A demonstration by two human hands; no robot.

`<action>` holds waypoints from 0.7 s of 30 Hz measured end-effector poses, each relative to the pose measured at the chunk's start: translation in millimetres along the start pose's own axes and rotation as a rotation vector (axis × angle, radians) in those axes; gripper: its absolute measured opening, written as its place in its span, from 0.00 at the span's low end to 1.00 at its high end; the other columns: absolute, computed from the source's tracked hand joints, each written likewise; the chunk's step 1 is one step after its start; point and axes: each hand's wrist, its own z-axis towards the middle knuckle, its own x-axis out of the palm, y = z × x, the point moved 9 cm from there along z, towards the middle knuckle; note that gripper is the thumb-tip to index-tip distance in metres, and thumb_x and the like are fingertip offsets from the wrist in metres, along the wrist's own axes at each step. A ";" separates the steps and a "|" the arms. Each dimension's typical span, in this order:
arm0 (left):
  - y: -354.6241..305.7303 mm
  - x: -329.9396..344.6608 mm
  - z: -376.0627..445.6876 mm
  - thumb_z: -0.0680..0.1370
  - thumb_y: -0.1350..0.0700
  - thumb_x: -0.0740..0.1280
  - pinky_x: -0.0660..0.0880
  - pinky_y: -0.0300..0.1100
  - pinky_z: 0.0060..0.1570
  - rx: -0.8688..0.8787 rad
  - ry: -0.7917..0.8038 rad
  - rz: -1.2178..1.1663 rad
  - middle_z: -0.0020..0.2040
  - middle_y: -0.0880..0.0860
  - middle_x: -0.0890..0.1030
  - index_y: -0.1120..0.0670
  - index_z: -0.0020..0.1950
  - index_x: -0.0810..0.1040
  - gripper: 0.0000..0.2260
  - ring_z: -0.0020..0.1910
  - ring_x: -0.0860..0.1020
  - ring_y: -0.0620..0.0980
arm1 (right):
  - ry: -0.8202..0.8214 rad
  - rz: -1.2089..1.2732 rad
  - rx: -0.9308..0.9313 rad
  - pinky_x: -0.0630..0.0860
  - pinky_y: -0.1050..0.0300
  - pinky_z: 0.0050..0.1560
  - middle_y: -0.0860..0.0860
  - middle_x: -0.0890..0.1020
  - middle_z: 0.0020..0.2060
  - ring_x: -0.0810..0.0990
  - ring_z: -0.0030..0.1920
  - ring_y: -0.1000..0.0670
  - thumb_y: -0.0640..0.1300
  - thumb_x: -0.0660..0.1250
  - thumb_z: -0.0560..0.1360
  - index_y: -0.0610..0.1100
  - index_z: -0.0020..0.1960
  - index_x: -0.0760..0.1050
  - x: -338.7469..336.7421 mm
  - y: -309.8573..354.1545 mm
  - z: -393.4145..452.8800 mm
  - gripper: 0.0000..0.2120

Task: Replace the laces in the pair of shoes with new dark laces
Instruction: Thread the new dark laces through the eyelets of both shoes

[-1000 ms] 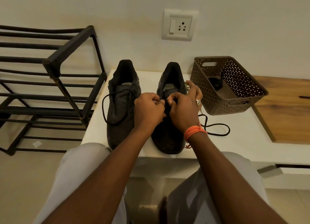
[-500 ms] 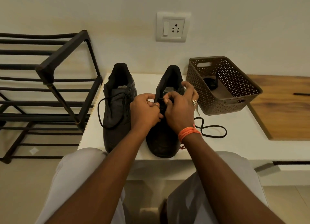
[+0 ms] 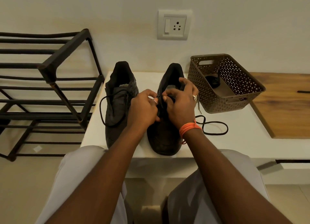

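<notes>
Black leather pair on the white table (image 3: 234, 139), toes toward the person. Both hands work at the right shoe (image 3: 165, 136): left hand (image 3: 144, 109) and right hand (image 3: 180, 104) have fingers curled, thumbs and forefingers pinching a dark lace (image 3: 158, 98) at the eyelets. Its loose end (image 3: 213, 127) loops on the table right of the shoe. Step, I'd judge: threading the right shoe, upper eyelets. Next likely needs the tip fed through the next eyelet and pulled snug. Left shoe (image 3: 117, 109) has a lace (image 3: 103, 113) hanging loose, untied. Brown perforated basket (image 3: 234, 99) near the right shoe holds something dark coiled, maybe a lace; cannot tell.
</notes>
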 end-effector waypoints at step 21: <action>-19.4 7.0 15.1 0.82 0.46 0.59 0.75 0.47 0.48 0.188 0.195 0.418 0.50 0.49 0.77 0.49 0.52 0.73 0.08 0.47 0.76 0.48 | 0.300 0.093 0.049 0.62 0.52 0.73 0.45 0.63 0.73 0.63 0.73 0.44 0.40 0.74 0.71 0.49 0.54 0.82 0.0 -16.2 4.4 0.12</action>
